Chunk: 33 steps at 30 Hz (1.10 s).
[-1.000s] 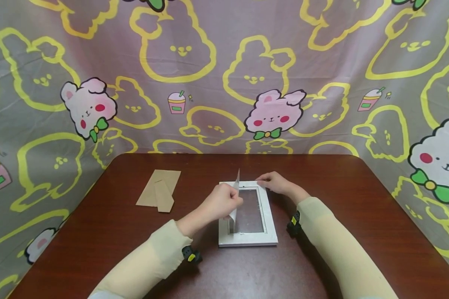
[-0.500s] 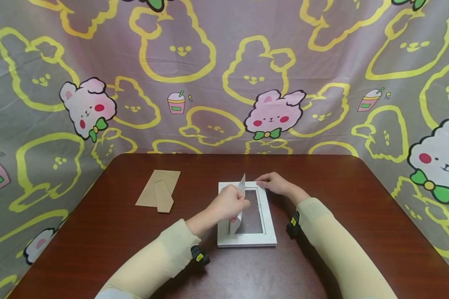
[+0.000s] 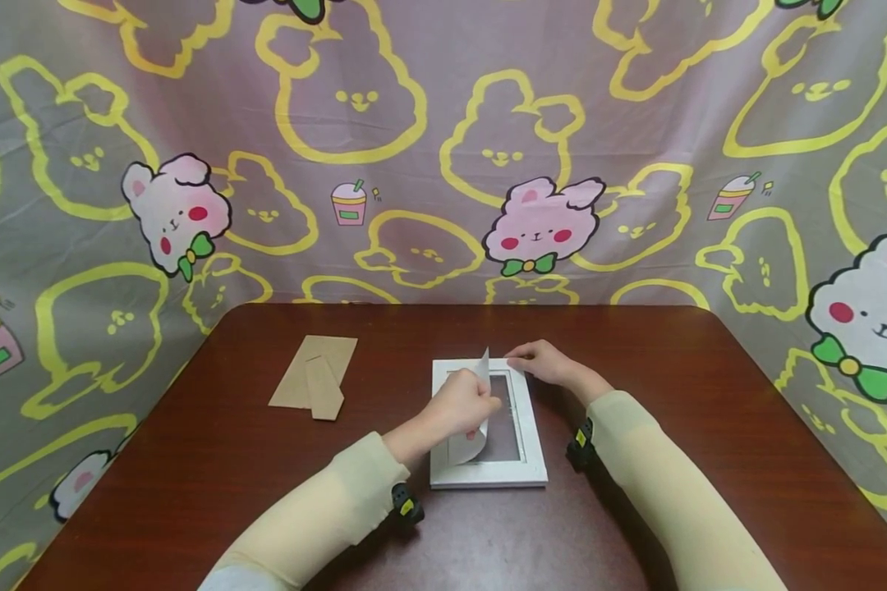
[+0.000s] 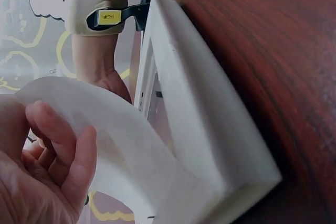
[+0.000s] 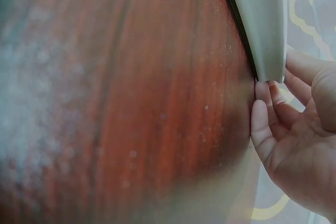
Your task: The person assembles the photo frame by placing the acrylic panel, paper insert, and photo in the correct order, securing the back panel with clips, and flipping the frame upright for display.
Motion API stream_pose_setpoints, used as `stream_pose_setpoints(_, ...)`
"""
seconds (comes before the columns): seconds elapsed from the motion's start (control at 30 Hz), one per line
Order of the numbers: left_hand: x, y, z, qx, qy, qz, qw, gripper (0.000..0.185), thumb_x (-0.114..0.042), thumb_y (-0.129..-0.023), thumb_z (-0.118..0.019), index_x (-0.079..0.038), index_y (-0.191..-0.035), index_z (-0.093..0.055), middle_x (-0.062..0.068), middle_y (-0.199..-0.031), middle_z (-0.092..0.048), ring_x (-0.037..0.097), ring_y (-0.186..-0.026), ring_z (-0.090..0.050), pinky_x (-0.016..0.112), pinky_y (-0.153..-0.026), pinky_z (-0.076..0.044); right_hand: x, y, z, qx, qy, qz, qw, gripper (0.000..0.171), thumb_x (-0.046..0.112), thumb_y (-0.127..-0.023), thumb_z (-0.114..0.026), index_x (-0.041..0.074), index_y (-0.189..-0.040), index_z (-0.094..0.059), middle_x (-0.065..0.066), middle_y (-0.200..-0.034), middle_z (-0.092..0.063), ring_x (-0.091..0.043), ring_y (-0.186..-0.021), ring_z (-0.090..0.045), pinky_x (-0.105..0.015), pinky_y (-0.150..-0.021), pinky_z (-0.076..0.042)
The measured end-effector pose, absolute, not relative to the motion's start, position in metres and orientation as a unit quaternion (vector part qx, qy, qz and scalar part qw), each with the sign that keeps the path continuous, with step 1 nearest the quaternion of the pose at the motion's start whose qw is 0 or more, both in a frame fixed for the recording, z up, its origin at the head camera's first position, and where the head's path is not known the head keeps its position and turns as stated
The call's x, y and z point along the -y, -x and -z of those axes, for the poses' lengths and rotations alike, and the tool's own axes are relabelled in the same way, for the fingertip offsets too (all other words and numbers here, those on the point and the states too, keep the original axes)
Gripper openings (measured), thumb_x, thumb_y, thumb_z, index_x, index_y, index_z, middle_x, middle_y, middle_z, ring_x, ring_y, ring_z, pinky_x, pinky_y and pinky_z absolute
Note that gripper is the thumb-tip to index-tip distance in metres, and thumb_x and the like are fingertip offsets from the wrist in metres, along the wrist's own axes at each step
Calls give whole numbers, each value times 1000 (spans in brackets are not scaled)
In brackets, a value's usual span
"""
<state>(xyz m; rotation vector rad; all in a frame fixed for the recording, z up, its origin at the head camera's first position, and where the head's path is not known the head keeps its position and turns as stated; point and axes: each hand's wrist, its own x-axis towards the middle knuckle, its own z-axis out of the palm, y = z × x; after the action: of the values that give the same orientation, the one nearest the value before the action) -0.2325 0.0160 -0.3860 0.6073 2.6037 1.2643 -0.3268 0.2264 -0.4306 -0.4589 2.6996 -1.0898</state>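
A white picture frame (image 3: 489, 474) lies on the table with its back side up. My left hand (image 3: 458, 404) pinches a thin white sheet of paper (image 3: 467, 453) over the left part of the frame's opening. The sheet stands raised and bends in a curve, as the left wrist view shows along the paper (image 4: 126, 129). At the frame's far right corner, my right hand (image 3: 550, 362) grips the edge, thumb on top. In the right wrist view, its curled fingers (image 5: 261, 121) sit at the corner of the frame (image 5: 260, 19).
A brown cardboard backing (image 3: 291, 382) with a stand leg (image 3: 325, 396) lies left of the frame on the dark red-brown table (image 3: 192, 460). A patterned curtain (image 3: 414, 180) hangs behind and along both sides.
My left hand has moved a little to the right, carrying the sheet with it. The paper leans and curves more over the opening. My right hand stays at the corner.
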Motion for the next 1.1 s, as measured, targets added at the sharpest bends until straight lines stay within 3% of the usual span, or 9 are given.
stream_pose_setpoints(0.53,-29,234,405,-873,-184,-426,149,50,-10,-91,-60,-13,-45,-43,-3,-37,-44,8,-33,-49,21,-40,-42,-226,328,432,-911,163,368,92,25,16,-98,-58,1,-115,-70,-14,-111,-67,-24,-92,-55,-37,-80,-44)
stream_pose_setpoints(0.87,-34,234,412,-877,-186,-407,174,45,-11,-91,-59,-11,-47,-51,-3,-38,-45,7,-33,-47,21,-39,-43,-227,328,432,-909,166,372,92,26,16,-99,-57,-1,-116,-69,-16,-113,-66,-25,-99,-57,-40,-84,-45)
stream_pose_setpoints(1.1,-37,234,416,-883,-198,-385,181,47,-18,-92,-63,-10,-47,-54,-3,-37,-44,7,-32,-42,20,-39,-36,-227,328,433,-909,159,375,93,26,16,-99,-58,0,-116,-69,-15,-114,-66,-26,-102,-57,-42,-87,-45)
